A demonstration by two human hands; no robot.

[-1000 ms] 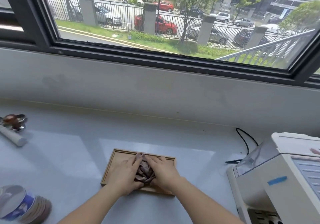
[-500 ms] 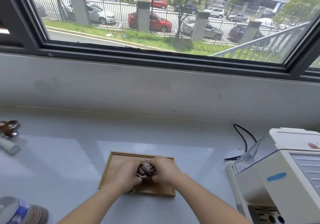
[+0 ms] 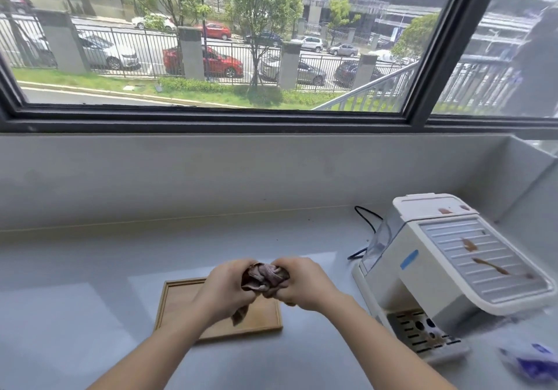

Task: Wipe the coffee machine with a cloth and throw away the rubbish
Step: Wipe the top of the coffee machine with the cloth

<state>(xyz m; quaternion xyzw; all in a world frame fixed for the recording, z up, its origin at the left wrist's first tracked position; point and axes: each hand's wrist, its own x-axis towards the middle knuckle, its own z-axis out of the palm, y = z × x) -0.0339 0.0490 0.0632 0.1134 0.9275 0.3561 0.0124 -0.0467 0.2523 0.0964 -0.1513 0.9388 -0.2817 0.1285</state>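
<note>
1. Two hands meet over the wooden tray (image 3: 181, 305): the left hand (image 3: 225, 291) and the right hand (image 3: 303, 284) are both closed around one bunched brownish cloth (image 3: 265, 278), held in the air just above the tray, with a loose corner hanging down below the left grip.
2. The cloth is well apart from the white coffee machine (image 3: 392, 269), which stands on the grey desk (image 3: 75, 314) to the right — nothing is touching it.
3. Wiping looks not yet begun. Brown smears (image 3: 490, 266) lie across the ribbed top panel, two smaller spots sit on the lid near the back, and the drip grille (image 3: 422, 334) at the base shows brownish residue.
4. The rubbish part also seems undone: a crumpled blue-and-white wrapper (image 3: 531, 362) lies on the desk at the lower right, in front of the machine. It is blurred, so what it is exactly cannot be told, and no bin is in view.
5. By my reckoning the task is at its start — cloth in hand, machine dirty, litter waiting.
</note>
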